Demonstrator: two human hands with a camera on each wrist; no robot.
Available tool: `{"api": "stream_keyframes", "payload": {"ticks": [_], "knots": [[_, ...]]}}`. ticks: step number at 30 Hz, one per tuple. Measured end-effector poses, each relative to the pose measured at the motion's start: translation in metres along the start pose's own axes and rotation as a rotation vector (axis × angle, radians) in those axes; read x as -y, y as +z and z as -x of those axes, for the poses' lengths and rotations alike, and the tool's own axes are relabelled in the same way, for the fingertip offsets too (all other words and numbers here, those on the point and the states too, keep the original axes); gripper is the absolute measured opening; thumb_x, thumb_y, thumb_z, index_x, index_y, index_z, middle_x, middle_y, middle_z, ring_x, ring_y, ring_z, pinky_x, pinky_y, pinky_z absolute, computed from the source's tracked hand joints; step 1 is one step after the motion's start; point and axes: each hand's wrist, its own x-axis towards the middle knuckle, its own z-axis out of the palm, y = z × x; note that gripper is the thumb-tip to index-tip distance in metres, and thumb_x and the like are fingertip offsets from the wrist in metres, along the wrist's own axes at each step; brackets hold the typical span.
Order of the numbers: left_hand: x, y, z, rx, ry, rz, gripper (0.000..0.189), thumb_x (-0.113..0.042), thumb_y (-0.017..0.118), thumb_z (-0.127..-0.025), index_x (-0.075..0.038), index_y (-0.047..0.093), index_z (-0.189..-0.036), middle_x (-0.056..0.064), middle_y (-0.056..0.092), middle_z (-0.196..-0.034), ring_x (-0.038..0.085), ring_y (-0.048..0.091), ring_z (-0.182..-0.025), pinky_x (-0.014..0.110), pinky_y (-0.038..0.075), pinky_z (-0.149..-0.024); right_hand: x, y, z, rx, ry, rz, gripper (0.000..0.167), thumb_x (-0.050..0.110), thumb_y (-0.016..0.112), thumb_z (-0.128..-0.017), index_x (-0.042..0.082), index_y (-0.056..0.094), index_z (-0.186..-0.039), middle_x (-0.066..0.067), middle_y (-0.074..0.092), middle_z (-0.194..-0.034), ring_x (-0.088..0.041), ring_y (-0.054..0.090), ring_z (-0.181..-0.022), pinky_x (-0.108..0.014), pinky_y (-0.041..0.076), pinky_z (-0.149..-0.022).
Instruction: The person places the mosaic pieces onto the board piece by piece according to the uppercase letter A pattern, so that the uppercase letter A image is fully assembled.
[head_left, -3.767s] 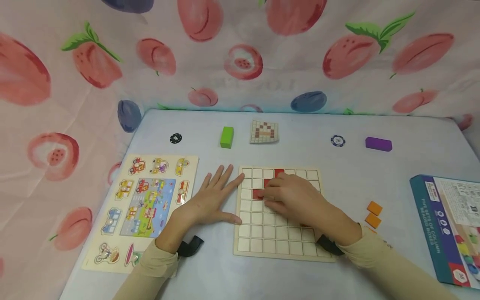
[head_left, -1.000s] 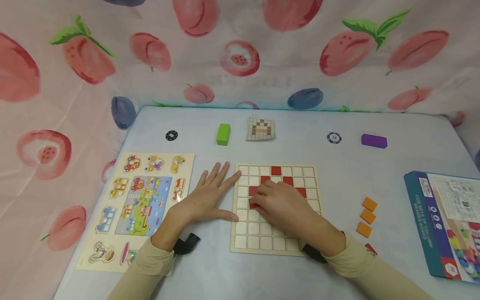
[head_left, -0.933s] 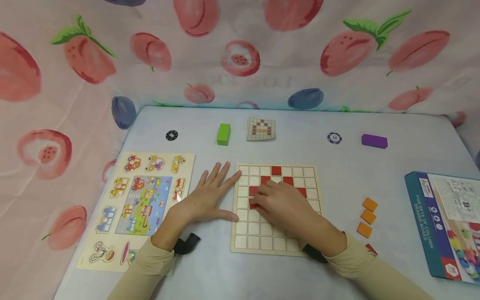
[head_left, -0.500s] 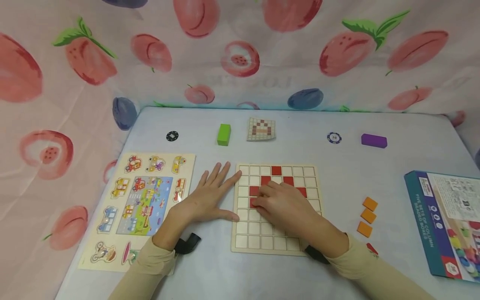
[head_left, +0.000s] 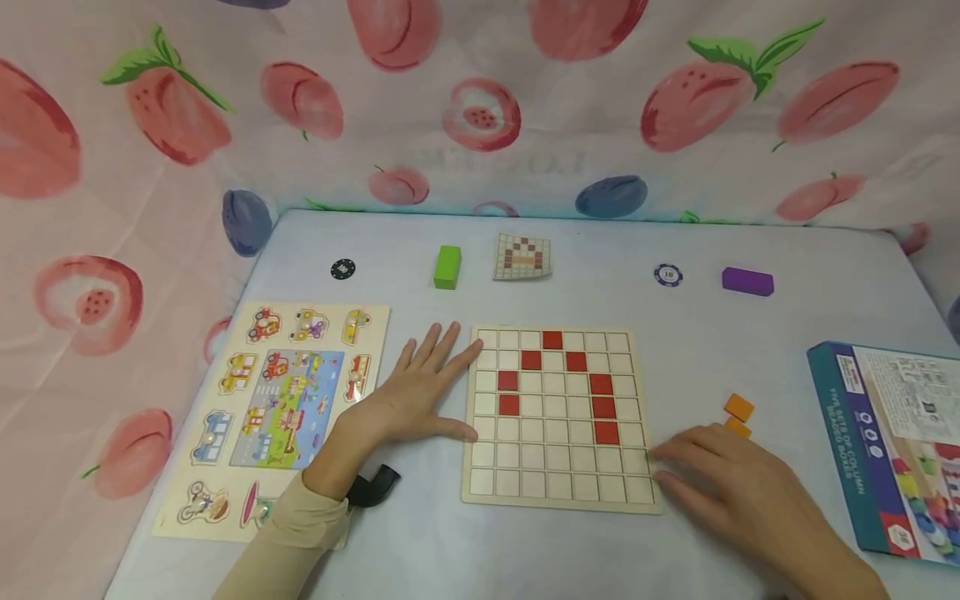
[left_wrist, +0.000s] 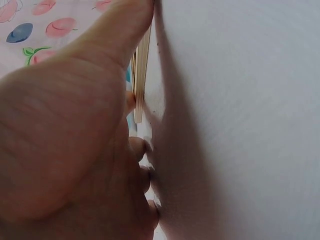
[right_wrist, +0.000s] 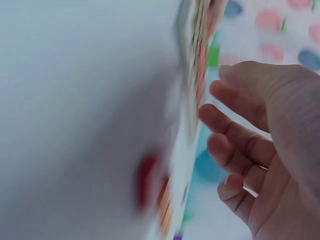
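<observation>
A pale wooden grid board (head_left: 558, 483) lies in the middle of the table, with several red square tiles (head_left: 606, 432) set in its cells. My left hand (head_left: 408, 404) rests flat at the board's left side, fingers spread, thumb and index fingertips at its edge. In the left wrist view that hand (left_wrist: 65, 125) sits beside the thin board edge (left_wrist: 142, 75). Just off the board's right edge is my right hand (head_left: 750, 492), its fingers loosely bent with nothing between them. Under it in the right wrist view lie a blurred red tile (right_wrist: 146, 180) and orange tiles (right_wrist: 165, 207).
Orange tiles (head_left: 739, 407) lie right of the board, partly covered by my right hand. A pattern card (head_left: 522, 257), green block (head_left: 447, 267), purple block (head_left: 747, 282) and two chips (head_left: 668, 275) stand behind. A vehicle puzzle (head_left: 367, 329) is left; a box (head_left: 843, 442) is right.
My right hand has let go of a red tile in the left column and moved right, off the board. The red tiles are uncovered. My left hand has stayed in place.
</observation>
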Motion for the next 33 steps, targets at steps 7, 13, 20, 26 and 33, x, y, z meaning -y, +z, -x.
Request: {"api": "stream_keyframes", "payload": {"ticks": [7,13,20,26,33], "knots": [[0.000,-0.004,0.001,-0.010,-0.007,-0.017,0.120,-0.063,0.083,-0.083,-0.024,0.015,-0.173,0.015,-0.006,-0.182,0.042,-0.009,-0.168,0.067,0.000,-0.135,-0.041,-0.004,0.051,0.253,0.272,0.022,0.044,0.043,0.093,-0.080,0.030,0.078,-0.119,0.002,0.075,-0.120,-0.024,0.067,-0.110,-0.056,0.064,-0.088],[0.000,-0.003,0.001,-0.009,0.010,0.000,0.119,-0.062,0.083,-0.084,-0.023,0.016,-0.173,0.016,-0.006,-0.181,0.043,-0.009,-0.168,0.068,0.000,-0.135,-0.050,-0.003,0.062,0.233,0.269,0.043,0.045,0.038,0.097,-0.075,0.028,0.079,-0.115,0.004,0.075,-0.113,-0.020,0.068,-0.103,-0.041,0.066,-0.078],[-0.002,0.000,0.000,-0.011,0.009,0.003,0.119,-0.062,0.084,-0.083,-0.024,0.016,-0.173,0.016,-0.005,-0.182,0.042,-0.009,-0.168,0.068,0.000,-0.135,-0.033,-0.006,0.047,0.152,0.187,0.032,0.046,0.039,0.097,-0.075,0.034,0.078,-0.116,0.011,0.074,-0.112,-0.015,0.068,-0.104,-0.041,0.066,-0.082],[-0.002,0.000,0.000,-0.005,0.002,0.017,0.119,-0.062,0.084,-0.083,-0.024,0.016,-0.173,0.016,-0.006,-0.181,0.042,-0.010,-0.168,0.068,-0.001,-0.135,0.000,0.001,0.002,-0.111,-0.160,-0.021,0.045,0.035,0.097,-0.074,0.034,0.079,-0.115,0.019,0.074,-0.110,-0.006,0.069,-0.097,-0.031,0.064,-0.082],[-0.002,0.000,0.000,-0.005,0.002,0.015,0.119,-0.063,0.084,-0.083,-0.023,0.016,-0.173,0.015,-0.006,-0.181,0.041,-0.010,-0.168,0.067,-0.002,-0.135,0.053,0.020,-0.061,-0.187,-0.376,-0.111,0.030,0.033,0.092,-0.082,0.021,0.080,-0.106,0.011,0.075,-0.100,-0.008,0.067,-0.089,-0.028,0.061,-0.076]]}}
